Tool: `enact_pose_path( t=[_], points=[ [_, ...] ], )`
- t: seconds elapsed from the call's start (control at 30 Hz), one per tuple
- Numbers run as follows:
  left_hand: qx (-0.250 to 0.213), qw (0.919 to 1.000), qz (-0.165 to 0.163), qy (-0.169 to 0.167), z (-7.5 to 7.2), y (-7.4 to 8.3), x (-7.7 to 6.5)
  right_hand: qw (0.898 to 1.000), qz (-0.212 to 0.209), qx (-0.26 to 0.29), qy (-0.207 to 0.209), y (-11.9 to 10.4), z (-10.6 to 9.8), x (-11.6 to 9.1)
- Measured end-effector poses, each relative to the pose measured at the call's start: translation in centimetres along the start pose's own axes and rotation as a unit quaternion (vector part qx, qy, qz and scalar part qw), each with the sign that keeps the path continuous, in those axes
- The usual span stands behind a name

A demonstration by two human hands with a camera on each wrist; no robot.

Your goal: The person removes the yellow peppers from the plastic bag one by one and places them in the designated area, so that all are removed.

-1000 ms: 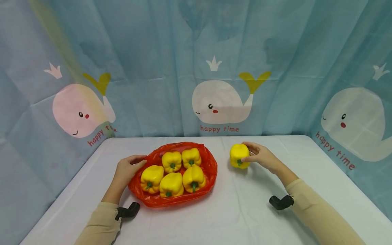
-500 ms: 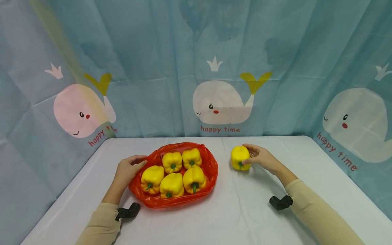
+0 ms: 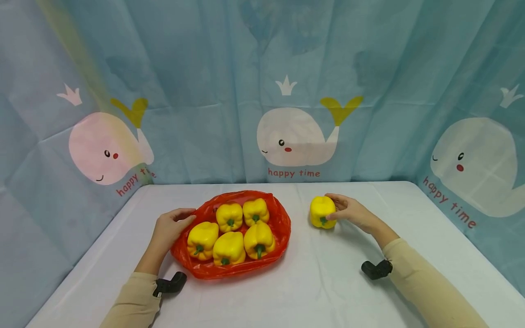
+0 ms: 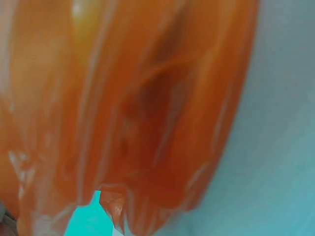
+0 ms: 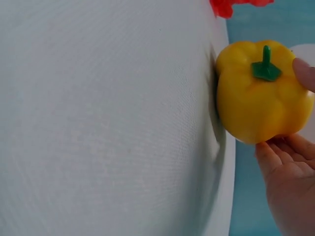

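A red plastic bag (image 3: 229,273) lies spread with its mouth up, left of centre on the table. Several yellow bell peppers (image 3: 229,248) sit inside it, green stems toward me. At the bag's left rim my left hand (image 3: 167,230) pinches the edge between thumb and fingers. The left wrist view is filled by the blurred side of the bag (image 4: 147,118). To the bag's right, my right hand (image 3: 353,213) grips another yellow bell pepper (image 5: 261,108), thumb near the stem and fingers behind. This pepper is at the tabletop, seemingly touching it.
A white cloth covers the table (image 3: 303,282). Behind and at the sides hangs a blue curtain (image 3: 205,136) printed with whales. Black wrist cameras (image 3: 376,270) stick out inward from both cuffs.
The pepper in my right hand has come down slightly and a little to the right. My left hand and the bag stay in place.
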State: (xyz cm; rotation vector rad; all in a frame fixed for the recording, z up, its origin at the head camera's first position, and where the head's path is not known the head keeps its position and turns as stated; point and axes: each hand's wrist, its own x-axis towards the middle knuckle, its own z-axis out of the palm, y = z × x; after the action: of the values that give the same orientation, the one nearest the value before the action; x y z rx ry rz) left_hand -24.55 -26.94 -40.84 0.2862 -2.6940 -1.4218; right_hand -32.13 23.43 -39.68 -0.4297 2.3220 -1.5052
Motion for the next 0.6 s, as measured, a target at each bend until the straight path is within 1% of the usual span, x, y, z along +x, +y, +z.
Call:
enact_pose_path(
  t=[0.17,0.37,0.47,0.6],
  points=[
    [0.002,1.0000,0.003,-0.001,-0.1,0.0,0.0,1.000,0.011,-0.005,-0.001,0.0,-0.3,-0.1],
    [0.003,1.0000,0.002,-0.001,0.0,-0.1,0.0,0.999,0.017,-0.032,-0.003,-0.2,-0.5,-0.1],
    [0.002,1.0000,0.002,-0.002,0.0,-0.1,0.1,0.998,0.021,-0.052,0.014,-0.9,-0.5,-0.4],
    [0.002,1.0000,0.001,-0.002,-0.1,-0.1,0.2,0.996,0.018,-0.073,0.055,-2.6,-0.3,-0.8]
  ],
)
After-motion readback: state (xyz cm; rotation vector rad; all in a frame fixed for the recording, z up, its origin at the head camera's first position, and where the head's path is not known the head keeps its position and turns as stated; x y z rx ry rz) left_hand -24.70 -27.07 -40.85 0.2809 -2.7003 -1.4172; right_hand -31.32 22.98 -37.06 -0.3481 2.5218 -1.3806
